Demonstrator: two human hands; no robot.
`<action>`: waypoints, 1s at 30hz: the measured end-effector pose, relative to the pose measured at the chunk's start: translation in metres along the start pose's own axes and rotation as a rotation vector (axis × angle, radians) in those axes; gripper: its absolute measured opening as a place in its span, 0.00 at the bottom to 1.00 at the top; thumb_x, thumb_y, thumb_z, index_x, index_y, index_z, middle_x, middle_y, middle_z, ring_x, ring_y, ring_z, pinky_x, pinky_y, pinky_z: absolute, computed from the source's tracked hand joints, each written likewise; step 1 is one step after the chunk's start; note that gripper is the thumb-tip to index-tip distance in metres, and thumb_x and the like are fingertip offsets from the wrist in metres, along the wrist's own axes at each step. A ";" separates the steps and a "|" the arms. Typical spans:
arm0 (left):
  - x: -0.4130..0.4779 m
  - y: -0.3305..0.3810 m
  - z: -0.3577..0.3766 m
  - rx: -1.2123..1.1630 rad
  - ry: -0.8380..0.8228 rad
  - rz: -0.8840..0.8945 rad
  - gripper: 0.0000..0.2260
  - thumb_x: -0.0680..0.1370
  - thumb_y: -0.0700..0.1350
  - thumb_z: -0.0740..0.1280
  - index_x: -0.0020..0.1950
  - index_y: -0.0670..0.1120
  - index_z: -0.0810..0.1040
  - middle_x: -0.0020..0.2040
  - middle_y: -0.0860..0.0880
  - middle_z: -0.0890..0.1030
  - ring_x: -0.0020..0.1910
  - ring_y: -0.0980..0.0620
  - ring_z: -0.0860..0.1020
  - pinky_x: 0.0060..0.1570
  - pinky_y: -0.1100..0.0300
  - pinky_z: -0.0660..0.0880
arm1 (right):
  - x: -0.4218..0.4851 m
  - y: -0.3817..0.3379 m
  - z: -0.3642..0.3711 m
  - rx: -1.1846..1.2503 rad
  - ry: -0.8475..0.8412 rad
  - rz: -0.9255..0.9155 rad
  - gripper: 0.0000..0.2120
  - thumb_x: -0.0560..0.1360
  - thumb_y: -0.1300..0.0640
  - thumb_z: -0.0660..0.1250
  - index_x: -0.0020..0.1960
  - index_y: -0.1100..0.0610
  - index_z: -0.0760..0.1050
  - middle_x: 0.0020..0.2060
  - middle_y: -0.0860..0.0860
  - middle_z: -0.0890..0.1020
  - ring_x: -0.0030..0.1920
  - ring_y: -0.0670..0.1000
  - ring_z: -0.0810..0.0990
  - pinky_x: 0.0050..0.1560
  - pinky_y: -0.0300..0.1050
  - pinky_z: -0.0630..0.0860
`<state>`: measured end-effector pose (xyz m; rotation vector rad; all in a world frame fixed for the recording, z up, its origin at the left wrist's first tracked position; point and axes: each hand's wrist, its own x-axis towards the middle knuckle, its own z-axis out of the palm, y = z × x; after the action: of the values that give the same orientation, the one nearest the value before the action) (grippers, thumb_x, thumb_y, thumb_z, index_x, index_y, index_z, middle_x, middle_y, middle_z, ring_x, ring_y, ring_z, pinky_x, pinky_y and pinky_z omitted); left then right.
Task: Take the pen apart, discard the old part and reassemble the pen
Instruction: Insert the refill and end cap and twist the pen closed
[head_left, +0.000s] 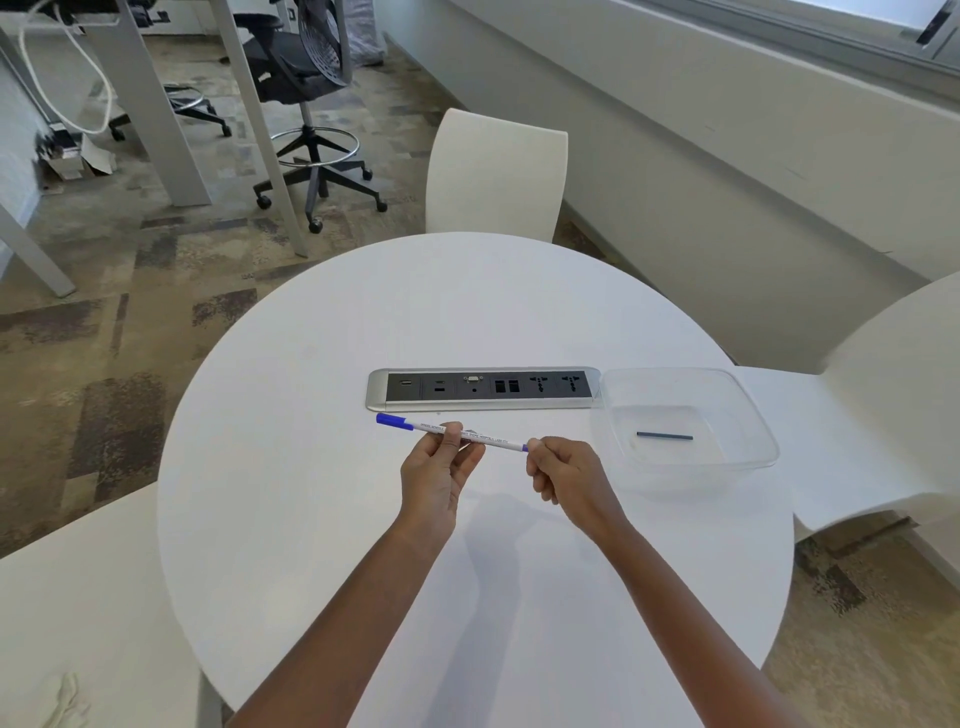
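Above the table (322, 519), well inside its edge, both hands' fingers (451, 441) pinch the pen (457, 435).

Left hand (439, 473): raised, fingertips pinched closed, palm toward camera. Right hand (563, 475): curled, thumb and forefinger pinched closed. Both forearms bare, extended forward, converging
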<state>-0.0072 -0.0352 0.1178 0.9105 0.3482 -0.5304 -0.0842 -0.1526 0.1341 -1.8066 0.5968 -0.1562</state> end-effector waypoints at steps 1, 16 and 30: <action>0.000 0.000 0.000 0.001 0.006 0.001 0.06 0.78 0.36 0.62 0.42 0.39 0.76 0.40 0.45 0.77 0.40 0.51 0.77 0.36 0.66 0.81 | 0.000 0.000 0.000 0.004 -0.001 0.010 0.21 0.78 0.58 0.57 0.27 0.53 0.71 0.23 0.49 0.71 0.21 0.41 0.68 0.27 0.34 0.66; -0.004 -0.001 0.003 0.008 -0.012 0.022 0.07 0.79 0.36 0.61 0.42 0.40 0.76 0.40 0.45 0.77 0.37 0.53 0.79 0.40 0.64 0.81 | -0.006 0.003 -0.004 -0.399 0.097 -0.273 0.10 0.76 0.61 0.61 0.36 0.60 0.74 0.30 0.55 0.74 0.33 0.55 0.71 0.34 0.47 0.66; -0.003 0.002 0.000 -0.011 0.021 0.030 0.05 0.78 0.37 0.62 0.44 0.40 0.77 0.40 0.45 0.79 0.37 0.53 0.81 0.35 0.66 0.81 | -0.010 0.004 -0.002 -0.450 0.114 -0.326 0.04 0.76 0.60 0.61 0.47 0.59 0.74 0.36 0.55 0.77 0.36 0.52 0.72 0.37 0.44 0.68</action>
<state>-0.0089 -0.0331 0.1208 0.9095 0.3557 -0.4916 -0.0949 -0.1501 0.1331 -2.3401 0.4331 -0.3710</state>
